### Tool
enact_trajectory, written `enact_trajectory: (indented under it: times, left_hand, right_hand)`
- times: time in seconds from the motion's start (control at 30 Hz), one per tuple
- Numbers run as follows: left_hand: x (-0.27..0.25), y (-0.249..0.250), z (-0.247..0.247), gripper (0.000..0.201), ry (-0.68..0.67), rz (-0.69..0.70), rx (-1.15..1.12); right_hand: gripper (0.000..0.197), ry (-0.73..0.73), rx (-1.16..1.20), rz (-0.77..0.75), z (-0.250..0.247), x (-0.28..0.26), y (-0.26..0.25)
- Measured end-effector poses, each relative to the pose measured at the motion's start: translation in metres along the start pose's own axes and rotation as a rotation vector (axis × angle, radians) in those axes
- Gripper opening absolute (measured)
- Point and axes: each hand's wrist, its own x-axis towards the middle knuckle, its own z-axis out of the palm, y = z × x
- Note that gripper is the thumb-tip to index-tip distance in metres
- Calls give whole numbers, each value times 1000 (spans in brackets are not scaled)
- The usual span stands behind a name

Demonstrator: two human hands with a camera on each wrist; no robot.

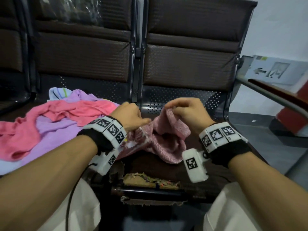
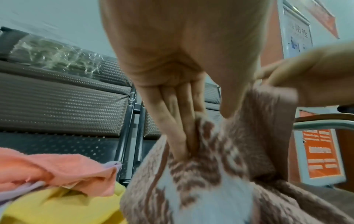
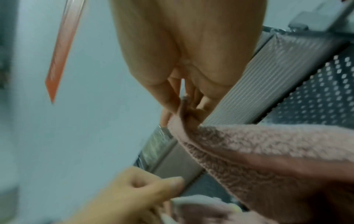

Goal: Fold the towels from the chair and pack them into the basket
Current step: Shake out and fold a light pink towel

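Note:
A dusty-pink patterned towel (image 1: 166, 140) hangs crumpled over the right seat of the brown bench (image 1: 183, 100). My left hand (image 1: 141, 122) pinches its left part between thumb and fingers (image 2: 182, 136), where the towel (image 2: 210, 181) shows a white pattern. My right hand (image 1: 175, 110) pinches an upper edge of the towel (image 3: 268, 151) and lifts it; its fingers (image 3: 172, 103) close on the hem. On the left seat lie a coral towel (image 1: 70, 112), a lilac towel (image 1: 55, 130) and a pale blue striped towel (image 1: 56, 94). A yellow towel (image 2: 57, 209) shows under them. No basket is in view.
A metal armrest (image 1: 275, 99) runs along the bench's right side, with a red and white object (image 1: 293, 119) on the floor beyond. The front seat cushion edge (image 1: 150, 180) is torn. Clear plastic wrap (image 1: 75, 12) covers the far-left backrest.

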Motion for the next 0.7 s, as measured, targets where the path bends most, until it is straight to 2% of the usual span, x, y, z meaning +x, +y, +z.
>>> enact_trajectory:
  times: [0.1,0.2,0.27,0.4,0.47,0.53,0.6,0.7]
  left_hand:
    - [7,-3,-13,39,205,-127,-103]
    - [7,1,-21,24,260,-144,-227]
    - [6,5,-25,18,203,-65,-356]
    - [0,19,-30,28,12,115,-759]
    - [-4,24,-30,29,-28,126,-852]
    - [-7,26,-32,32,-28,105,-911]
    - [-8,26,-34,35,-9,72,-960]
    - [-8,26,-34,33,15,34,-982]
  right_hand:
    - [38,82,209,-6,2,3,-6]
    - [38,69,121,37,3,2,0]
    - [33,42,64,71,3,3,4]
    - [18,58,-70,-1,0,3,6]
    - [15,5,-161,-44,0,1,3]
    - [30,-162,-235,-64,2,-3,-1]
    - [30,-294,-328,-100,9,-7,-5]
    - [16,-248,-368,-141,19,-9,-9]
